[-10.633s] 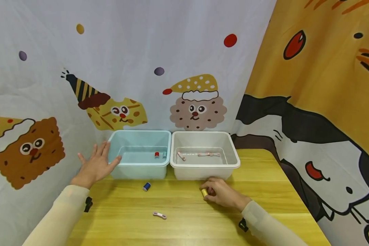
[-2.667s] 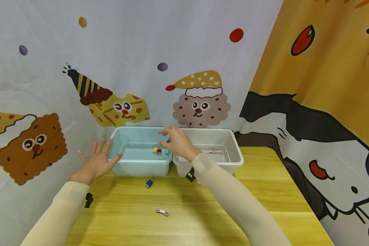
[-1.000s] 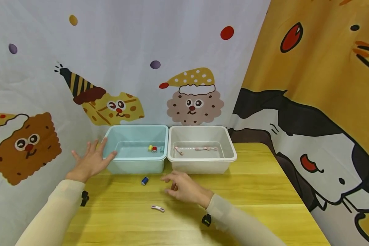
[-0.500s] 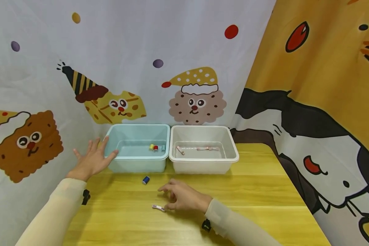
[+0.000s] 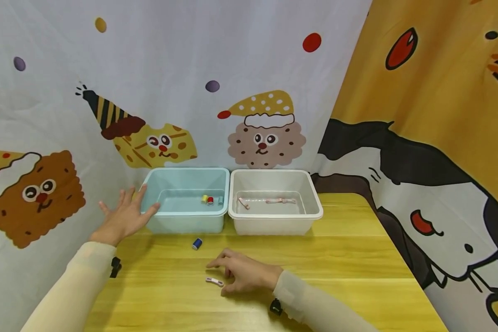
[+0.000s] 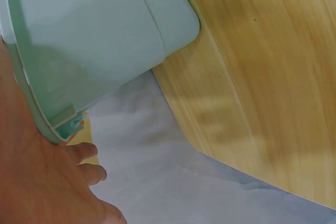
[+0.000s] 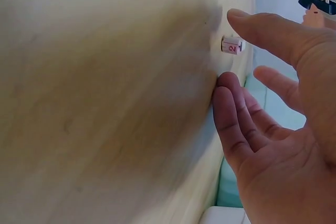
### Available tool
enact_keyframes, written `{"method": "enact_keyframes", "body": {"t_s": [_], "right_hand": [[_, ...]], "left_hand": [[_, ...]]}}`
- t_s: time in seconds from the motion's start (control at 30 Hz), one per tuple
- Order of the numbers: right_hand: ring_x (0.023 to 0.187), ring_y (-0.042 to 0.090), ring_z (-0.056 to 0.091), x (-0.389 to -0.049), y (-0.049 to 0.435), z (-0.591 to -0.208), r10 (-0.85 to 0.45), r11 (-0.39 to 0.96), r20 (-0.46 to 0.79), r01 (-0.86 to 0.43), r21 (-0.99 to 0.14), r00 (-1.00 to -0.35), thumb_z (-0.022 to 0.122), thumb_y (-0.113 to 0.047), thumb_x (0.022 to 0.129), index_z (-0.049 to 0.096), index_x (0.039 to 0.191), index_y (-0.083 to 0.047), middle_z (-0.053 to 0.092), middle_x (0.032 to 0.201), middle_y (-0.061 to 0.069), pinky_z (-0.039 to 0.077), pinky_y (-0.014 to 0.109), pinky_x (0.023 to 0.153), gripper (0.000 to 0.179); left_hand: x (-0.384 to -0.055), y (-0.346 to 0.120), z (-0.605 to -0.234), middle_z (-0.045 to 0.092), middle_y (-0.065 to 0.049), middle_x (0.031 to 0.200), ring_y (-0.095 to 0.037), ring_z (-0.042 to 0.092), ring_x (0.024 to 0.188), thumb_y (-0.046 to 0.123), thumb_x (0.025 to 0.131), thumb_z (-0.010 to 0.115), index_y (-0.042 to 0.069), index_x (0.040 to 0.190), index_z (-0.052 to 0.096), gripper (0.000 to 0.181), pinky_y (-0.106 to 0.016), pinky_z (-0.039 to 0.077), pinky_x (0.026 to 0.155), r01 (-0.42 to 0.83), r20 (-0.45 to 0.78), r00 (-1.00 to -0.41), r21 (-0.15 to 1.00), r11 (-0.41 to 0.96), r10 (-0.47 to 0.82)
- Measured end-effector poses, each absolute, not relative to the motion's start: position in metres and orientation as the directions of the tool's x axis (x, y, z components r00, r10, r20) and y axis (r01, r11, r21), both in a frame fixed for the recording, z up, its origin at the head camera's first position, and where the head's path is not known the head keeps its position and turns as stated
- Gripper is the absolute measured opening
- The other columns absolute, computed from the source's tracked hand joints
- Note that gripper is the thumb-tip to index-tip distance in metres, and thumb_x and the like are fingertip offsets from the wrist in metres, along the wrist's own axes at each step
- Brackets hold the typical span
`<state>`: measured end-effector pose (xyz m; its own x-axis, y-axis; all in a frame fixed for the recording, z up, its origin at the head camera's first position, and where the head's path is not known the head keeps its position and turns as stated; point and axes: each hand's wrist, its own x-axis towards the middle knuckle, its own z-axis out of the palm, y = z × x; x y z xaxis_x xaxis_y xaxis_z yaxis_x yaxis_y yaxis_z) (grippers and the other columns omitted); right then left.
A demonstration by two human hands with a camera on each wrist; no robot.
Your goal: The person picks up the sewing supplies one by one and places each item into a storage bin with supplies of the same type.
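My left hand [image 5: 122, 220] rests on the left rim of the pale blue bin [image 5: 186, 223], fingers spread. Just over the table my right hand [image 5: 246, 273] is held with thumb and fingers apart, nothing gripped. Between them lies a small folded bundle of mauve cord with a white wrap [image 5: 214, 281]. The right wrist view shows a small white piece marked with a red 2 [image 7: 231, 45] in that gap, apparently the bundle's wrap. A blue thread spool [image 5: 197, 244] lies tilted before the blue bin. Inside that bin are yellow [image 5: 205, 199], red [image 5: 210, 201] and light blue [image 5: 220, 200] spools.
Beside the blue bin, on its right, stands a white bin [image 5: 275, 225] holding several pinkish cord bundles [image 5: 280, 201]. Both bins stand at the back of the wooden table [image 5: 348, 258], against a printed cloth [image 5: 162, 60].
A yellow spool, earlier in my right hand, now lies in the blue bin. Since then the right hand has moved back over the table and down around the mauve bundle. The left hand stays put.
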<state>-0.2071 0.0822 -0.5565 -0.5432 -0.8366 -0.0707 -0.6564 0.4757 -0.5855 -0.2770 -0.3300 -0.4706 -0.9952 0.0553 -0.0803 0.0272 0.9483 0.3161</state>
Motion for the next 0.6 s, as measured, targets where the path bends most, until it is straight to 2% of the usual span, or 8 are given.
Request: {"method": "enact_keyframes", "body": {"t_s": [0.2,0.6], "right_hand": [[0.101,-0.007,0.061,-0.206,0.076,-0.558,-0.864,0.441,-0.056,-0.696,-0.567,-0.501,0.095,-0.026,0.101,0.060,0.171,-0.023,0.063,0.154,0.000,0.055,0.009,0.091,0.079],[0.095,-0.011,0.062,-0.207,0.067,-0.563,-0.867,0.436,-0.071,-0.681,-0.588,-0.493,0.088,-0.019,0.106,0.058,0.173,-0.023,0.061,0.151,0.002,0.055,0.008,0.090,0.073]], "left_hand": [[-0.278,-0.331,-0.474,-0.002,-0.041,0.190,-0.071,-0.005,0.174,0.090,0.111,0.033,0.013,0.189,0.001,0.113,-0.103,-0.020,0.118,0.024,-0.080,-0.995,0.322,0.946,0.052],[-0.278,-0.329,-0.473,-0.002,-0.041,0.190,-0.070,-0.005,0.175,0.090,0.111,0.032,0.014,0.189,0.001,0.113,-0.103,-0.021,0.118,0.019,-0.078,-0.996,0.328,0.944,0.047]]}}
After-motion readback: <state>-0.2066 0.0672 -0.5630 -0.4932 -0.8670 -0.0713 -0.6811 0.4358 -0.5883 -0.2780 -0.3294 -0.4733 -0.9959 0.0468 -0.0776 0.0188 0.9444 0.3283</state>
